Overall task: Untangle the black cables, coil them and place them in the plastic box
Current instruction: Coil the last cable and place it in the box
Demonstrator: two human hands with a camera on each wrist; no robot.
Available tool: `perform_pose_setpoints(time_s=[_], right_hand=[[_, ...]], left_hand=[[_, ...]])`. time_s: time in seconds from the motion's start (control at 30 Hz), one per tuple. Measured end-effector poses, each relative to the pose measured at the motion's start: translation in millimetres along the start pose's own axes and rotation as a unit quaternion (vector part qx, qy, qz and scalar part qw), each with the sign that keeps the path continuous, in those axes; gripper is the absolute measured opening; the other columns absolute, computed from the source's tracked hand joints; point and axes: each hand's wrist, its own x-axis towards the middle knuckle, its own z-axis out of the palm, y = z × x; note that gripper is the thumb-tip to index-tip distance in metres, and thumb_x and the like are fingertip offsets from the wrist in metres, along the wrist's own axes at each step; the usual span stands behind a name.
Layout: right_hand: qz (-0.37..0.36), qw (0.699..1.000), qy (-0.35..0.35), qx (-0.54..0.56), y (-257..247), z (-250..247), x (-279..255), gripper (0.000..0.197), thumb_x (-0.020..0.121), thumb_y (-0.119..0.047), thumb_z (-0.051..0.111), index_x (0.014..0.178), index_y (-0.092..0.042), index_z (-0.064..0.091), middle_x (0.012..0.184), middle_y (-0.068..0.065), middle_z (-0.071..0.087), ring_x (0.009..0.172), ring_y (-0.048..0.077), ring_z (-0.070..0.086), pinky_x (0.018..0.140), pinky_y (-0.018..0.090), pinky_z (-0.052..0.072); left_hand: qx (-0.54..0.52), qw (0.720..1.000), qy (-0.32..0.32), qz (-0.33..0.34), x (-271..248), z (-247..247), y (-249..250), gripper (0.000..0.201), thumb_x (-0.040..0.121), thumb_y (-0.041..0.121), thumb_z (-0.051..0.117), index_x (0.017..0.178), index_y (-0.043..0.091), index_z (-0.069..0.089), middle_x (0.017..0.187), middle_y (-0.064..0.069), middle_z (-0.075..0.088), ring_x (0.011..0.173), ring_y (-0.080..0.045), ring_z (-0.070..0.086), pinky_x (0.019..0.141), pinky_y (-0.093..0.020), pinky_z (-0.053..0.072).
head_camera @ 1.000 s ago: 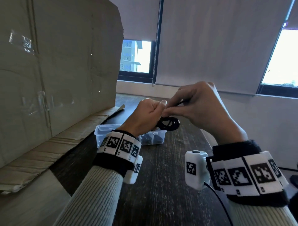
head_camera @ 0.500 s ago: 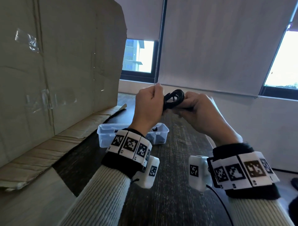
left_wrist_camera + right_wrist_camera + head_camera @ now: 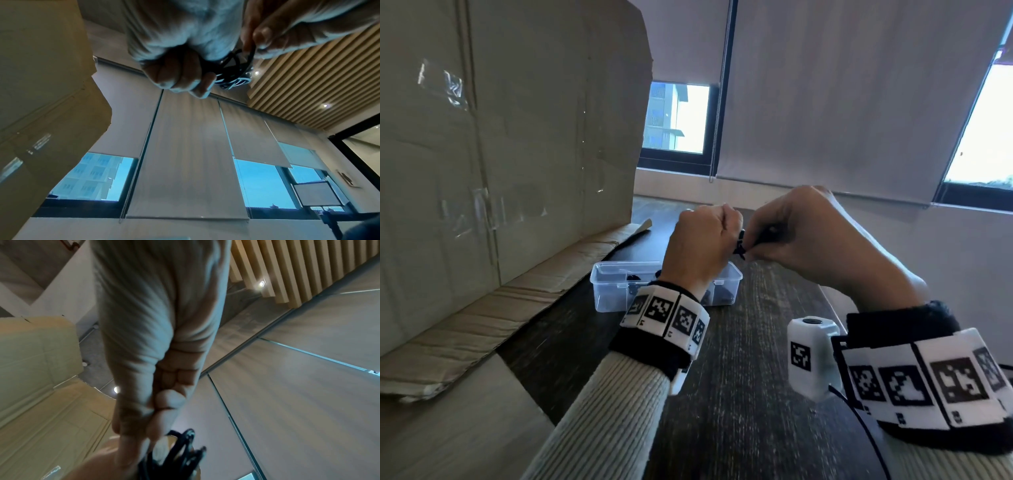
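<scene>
We hold both hands up together above the dark wooden counter (image 3: pixel 739 394), knuckles almost meeting. Our left hand (image 3: pixel 700 241) is curled into a fist around one side of a small bundle of coiled black cable (image 3: pixel 741 245), and our right hand (image 3: pixel 801 236) pinches the other side of it between thumb and fingertips. From the head view only a short dark bit of the cable shows in the gap between the two hands. The left wrist view shows it better: several black loops (image 3: pixel 234 68) gathered beside our closed left hand (image 3: pixel 180 73), with the right hand's fingers (image 3: pixel 261 35) pressed on the top of the loops. In the right wrist view the picture is blurred, but the loops (image 3: pixel 180 456) hang out past our right hand (image 3: pixel 144 415).

The clear plastic box (image 3: pixel 616 284) stands on the counter below and just beyond our left wrist, toward the counter's far edge and nearer its left side. It is open on top, and dark shapes lie inside it; part of it is hidden behind our wrist, so we cannot tell what they are.

A big sheet of cardboard (image 3: pixel 510 137) stands along the left edge of the counter, its lower flap folded out onto the surface close to the box.
</scene>
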Motion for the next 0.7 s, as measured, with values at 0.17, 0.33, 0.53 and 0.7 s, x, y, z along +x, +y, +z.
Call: perform_pose_setpoints(time_s=[0.17, 0.33, 0.53, 0.7], right_hand=[[-0.026, 0.996, 0.034, 0.074, 2, -9, -6, 0.026, 0.062, -0.004, 0.086, 0.063, -0.027, 0.075, 0.060, -0.009, 0.071, 0.061, 0.007, 0.066, 0.063, 0.012, 0.051], [-0.039, 0.968, 0.062, 0.239, 14, -13, -10, 0.012, 0.062, -0.003, 0.085, 0.069, -0.008, 0.076, 0.067, 0.002, 0.074, 0.062, 0.018, 0.070, 0.065, 0.022, 0.057], [-0.002, 0.932, 0.104, 0.347, 32, -3, -10, 0.011, 0.065, -0.009, 0.079, 0.074, -0.003, 0.076, 0.071, 0.010, 0.074, 0.065, 0.019, 0.069, 0.067, 0.024, 0.056], [0.067, 0.928, 0.074, 0.358, 46, 3, -10, 0.030, 0.092, -0.030, 0.055, 0.093, -0.010, 0.077, 0.091, 0.008, 0.077, 0.087, 0.021, 0.071, 0.076, 0.034, 0.054]], left_hand=[[-0.052, 0.991, -0.086, 0.092, -4, 3, -3, 0.047, 0.100, 0.021, 0.047, 0.063, -0.004, 0.062, 0.054, -0.012, 0.062, 0.047, -0.019, 0.052, 0.048, -0.022, 0.036], [-0.178, 0.977, -0.090, 0.077, -8, -1, 9, 0.051, 0.096, 0.029, 0.034, 0.053, 0.006, 0.048, 0.045, 0.003, 0.043, 0.043, -0.009, 0.037, 0.046, -0.020, 0.030], [-0.376, 0.922, -0.085, -0.043, -10, 4, 26, 0.047, 0.095, 0.026, 0.038, 0.055, 0.002, 0.047, 0.052, -0.008, 0.041, 0.043, -0.019, 0.039, 0.041, -0.028, 0.036], [-0.375, 0.914, -0.047, -0.151, -8, 6, 28, 0.047, 0.102, 0.022, 0.036, 0.063, -0.002, 0.049, 0.051, -0.011, 0.048, 0.039, -0.018, 0.046, 0.037, -0.019, 0.035]])
